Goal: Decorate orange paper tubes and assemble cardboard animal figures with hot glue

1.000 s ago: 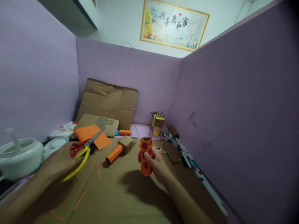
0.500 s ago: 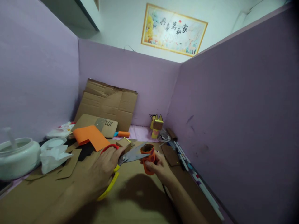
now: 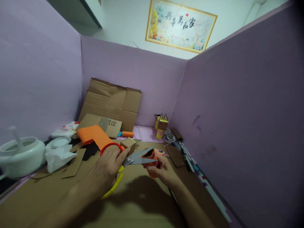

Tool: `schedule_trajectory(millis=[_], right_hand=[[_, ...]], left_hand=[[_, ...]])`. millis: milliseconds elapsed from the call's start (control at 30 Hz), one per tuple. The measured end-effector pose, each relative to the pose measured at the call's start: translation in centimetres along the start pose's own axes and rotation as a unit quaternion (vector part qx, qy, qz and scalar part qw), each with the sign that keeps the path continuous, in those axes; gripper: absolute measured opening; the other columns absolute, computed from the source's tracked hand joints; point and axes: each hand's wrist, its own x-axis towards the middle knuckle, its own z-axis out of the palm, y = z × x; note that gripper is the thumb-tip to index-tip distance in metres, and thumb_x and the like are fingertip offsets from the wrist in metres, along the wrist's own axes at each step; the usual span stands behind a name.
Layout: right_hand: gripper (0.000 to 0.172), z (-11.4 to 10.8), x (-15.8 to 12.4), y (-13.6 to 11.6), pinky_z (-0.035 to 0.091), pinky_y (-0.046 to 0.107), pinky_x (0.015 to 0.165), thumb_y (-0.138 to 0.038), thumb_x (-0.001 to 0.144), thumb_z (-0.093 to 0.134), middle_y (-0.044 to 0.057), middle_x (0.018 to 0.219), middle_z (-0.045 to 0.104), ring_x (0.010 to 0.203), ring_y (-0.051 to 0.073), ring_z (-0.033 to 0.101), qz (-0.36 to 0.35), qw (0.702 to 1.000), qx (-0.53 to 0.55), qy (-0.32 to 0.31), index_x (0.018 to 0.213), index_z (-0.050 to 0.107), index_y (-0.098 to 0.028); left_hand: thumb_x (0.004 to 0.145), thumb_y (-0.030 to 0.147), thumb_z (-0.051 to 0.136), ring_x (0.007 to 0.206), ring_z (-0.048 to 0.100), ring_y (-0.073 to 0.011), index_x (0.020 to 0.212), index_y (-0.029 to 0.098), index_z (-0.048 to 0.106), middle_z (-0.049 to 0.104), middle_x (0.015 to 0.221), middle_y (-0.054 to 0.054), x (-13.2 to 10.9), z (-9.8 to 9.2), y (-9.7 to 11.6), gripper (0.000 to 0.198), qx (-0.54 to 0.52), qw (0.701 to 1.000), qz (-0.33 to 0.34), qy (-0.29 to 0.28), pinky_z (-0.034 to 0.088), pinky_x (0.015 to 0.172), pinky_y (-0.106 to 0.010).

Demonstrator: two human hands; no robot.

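Note:
My left hand (image 3: 108, 167) is closed round the red and yellow handles of a pair of scissors (image 3: 129, 161). Their blades are spread and point right, at the rim of an orange paper-covered tube (image 3: 152, 172). That tube, dark inside at its upper opening, is gripped between the thumb and fingers of my right hand (image 3: 163, 169). One blade crosses the tube's near side; the tip of the other lies by its far rim. A small patterned piece (image 3: 159, 152) shows behind the right fingers, its kind unclear. Just beyond the scissors is a small cardboard box (image 3: 128, 143).
Orange paper (image 3: 96, 136) and cardboard scraps lie at left, near a white pot (image 3: 22, 158) and crumpled white tissue (image 3: 58, 158). Cardboard sheets (image 3: 111, 101) lean on the back wall. A cat-eared cardboard figure (image 3: 162, 125) stands at the back; markers (image 3: 205, 182) line the right wall.
The right hand has tilted the orange tube, so its opening looks narrower and more angular. The scissor blades remain spread at its rim. The view has shifted slightly.

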Motion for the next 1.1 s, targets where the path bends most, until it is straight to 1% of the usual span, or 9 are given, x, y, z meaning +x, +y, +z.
schedule_trajectory(millis=[167, 300, 433, 500, 633, 767, 867, 1000, 1100], right_hand=[[0.024, 0.0, 0.0, 0.1, 0.035, 0.026, 0.06, -0.041, 0.07, 0.068, 0.001, 0.073, 0.054, 0.065, 0.014, 0.044, 0.004, 1.0, 0.005, -0.005, 0.08, 0.063, -0.02], [0.02, 0.0, 0.0, 0.0, 0.038, 0.026, 0.063, -0.035, 0.07, 0.068, 0.001, 0.076, 0.057, 0.069, 0.015, 0.047, 0.004, 1.0, 0.018, -0.004, 0.082, 0.064, -0.019], [0.018, 0.0, 0.1, -0.1, 0.039, 0.027, 0.064, -0.032, 0.07, 0.067, 0.002, 0.077, 0.058, 0.071, 0.016, 0.049, -0.001, 1.0, 0.018, -0.004, 0.083, 0.064, -0.019], [0.017, 0.0, 0.1, -0.1, 0.039, 0.027, 0.063, -0.032, 0.07, 0.066, 0.002, 0.077, 0.057, 0.07, 0.016, 0.048, -0.007, 1.0, 0.012, 0.003, 0.082, 0.064, -0.019], [0.014, -0.1, 0.2, -0.2, 0.036, 0.026, 0.06, -0.028, 0.071, 0.065, -0.001, 0.073, 0.052, 0.065, 0.013, 0.042, -0.016, 0.999, -0.023, 0.016, 0.081, 0.063, -0.018], [0.011, 0.1, 0.2, -0.5, 0.033, 0.025, 0.058, -0.025, 0.072, 0.063, -0.003, 0.068, 0.045, 0.062, 0.012, 0.037, -0.023, 0.997, -0.052, 0.044, 0.08, 0.061, -0.018], [0.014, 0.3, 0.2, -0.7, 0.035, 0.025, 0.059, -0.026, 0.072, 0.063, -0.001, 0.072, 0.048, 0.065, 0.013, 0.039, -0.022, 0.995, -0.073, 0.06, 0.084, 0.063, -0.018], [0.016, 0.3, 0.2, -0.7, 0.038, 0.026, 0.06, -0.028, 0.074, 0.063, 0.001, 0.076, 0.053, 0.069, 0.015, 0.043, -0.022, 0.993, -0.091, 0.067, 0.086, 0.064, -0.02], [0.016, 0.3, 0.2, -0.6, 0.039, 0.026, 0.061, -0.026, 0.074, 0.062, 0.001, 0.075, 0.054, 0.068, 0.015, 0.044, -0.025, 0.992, -0.102, 0.076, 0.088, 0.065, -0.02]], left_hand=[[0.073, -0.004, 0.037, 0.086, 0.052, -0.0242, 0.143, 0.014, 0.026, 0.054, 0.096, -0.012, -0.2, 0.3, -0.3, 0.073, -0.014, 1.0, 0.014, 0.013, 0.049, 0.075, -0.038], [0.076, -0.001, 0.037, 0.085, 0.053, -0.024, 0.146, 0.018, 0.02, 0.055, 0.095, -0.01, -0.4, 0.6, -0.6, 0.074, -0.023, 0.999, 0.017, 0.021, 0.05, 0.073, -0.036], [0.076, 0.0, 0.038, 0.085, 0.055, -0.0231, 0.145, 0.019, 0.021, 0.057, 0.093, -0.009, -0.8, 0.9, -0.9, 0.073, -0.04, 0.999, 0.022, 0.03, 0.05, 0.072, -0.034], [0.075, -0.001, 0.038, 0.086, 0.056, -0.0221, 0.144, 0.02, 0.024, 0.058, 0.093, -0.008, -0.9, 0.9, -0.9, 0.073, -0.036, 0.999, 0.019, 0.022, 0.05, 0.072, -0.032], [0.077, -0.002, 0.037, 0.081, 0.055, -0.0208, 0.14, 0.017, 0.03, 0.058, 0.089, -0.008, -1.1, 1.0, -1.0, 0.067, -0.001, 1.0, 0.023, 0.01, 0.05, 0.069, -0.031], [0.08, -0.001, 0.034, 0.078, 0.055, -0.0204, 0.14, 0.014, 0.028, 0.057, 0.087, -0.008, -1.2, 1.4, -1.1, 0.062, 0.02, 0.999, 0.024, 0.009, 0.049, 0.067, -0.031], [0.081, -0.001, 0.034, 0.079, 0.055, -0.0213, 0.139, 0.012, 0.028, 0.057, 0.088, -0.009, -1.2, 1.5, -1.0, 0.06, 0.02, 1.0, 0.022, -0.001, 0.05, 0.068, -0.033], [0.083, 0.002, 0.035, 0.078, 0.055, -0.0221, 0.138, 0.012, 0.03, 0.057, 0.086, -0.009, -1.2, 1.4, -1.0, 0.055, 0.052, 0.998, 0.025, 0.005, 0.05, 0.068, -0.035], [0.082, 0.002, 0.034, 0.077, 0.055, -0.0219, 0.139, 0.012, 0.028, 0.058, 0.084, -0.008, -1.2, 1.3, -1.0, 0.058, 0.041, 0.999, 0.022, 0.006, 0.05, 0.066, -0.034]])
